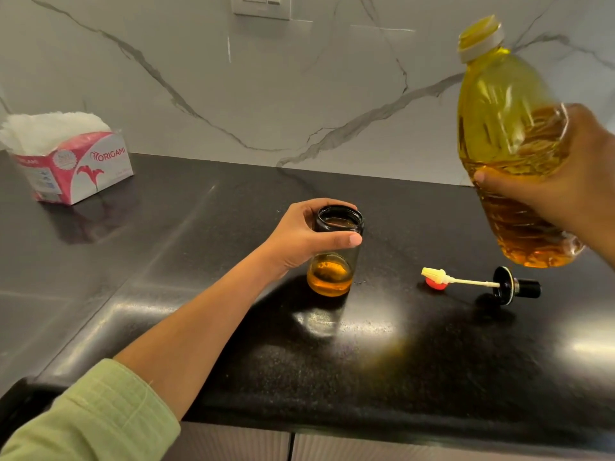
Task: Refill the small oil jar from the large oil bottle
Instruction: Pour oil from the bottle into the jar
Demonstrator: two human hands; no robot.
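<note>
A white marble wall (299, 94) with grey veins stands behind a black, speckled desk (199, 261), which fills most of the view. A socket plate (261, 5) sits at the wall's top edge.

The large oil bottle (499, 128) is up in the air at the right, above the desk and well apart from the jar. Its neck points up and leans slightly left, with a white collar at the mouth, and yellow oil fills most of it. The right hand (579, 181) grasps its lower half, thumb across the front and fingers wrapped behind.

A pink and white tissue box (83, 168) stands far left near the wall, with white tissues bulging from the top.

The left hand (299, 237), reaching from a pale green sleeve (93, 417), grips the small oil jar (332, 277) around its upper part, just under the open rim. The jar stands upright on the desk near the middle, dark glass with a shallow layer of amber oil at the bottom.

To its right, 1 black lid with a white brush (506, 286) lies on its side. The brush tip is just beside a small red cap (436, 285); whether the 2 touch is unclear.
</note>
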